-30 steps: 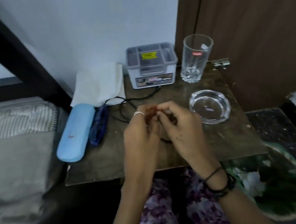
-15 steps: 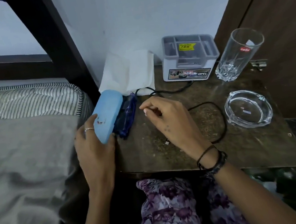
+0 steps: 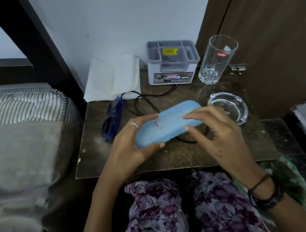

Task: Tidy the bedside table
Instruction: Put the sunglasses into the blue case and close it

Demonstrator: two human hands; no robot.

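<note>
Light-blue, hard oblong glasses case held closed just above the middle of the worn dark wooden desk, over a loop of thin black cable. Left hand wrapped round the near-left end, thumb beneath; right hand at the far-right end, fingertips on lid and front edge, seemingly about to prise it open. Dark blue folded glasses lying just left, on the desk. Risks: right wrist close to the clear glass ashtray and tall clear tumbler; case snapping shut on fingers; cable snagged when set down.
</note>
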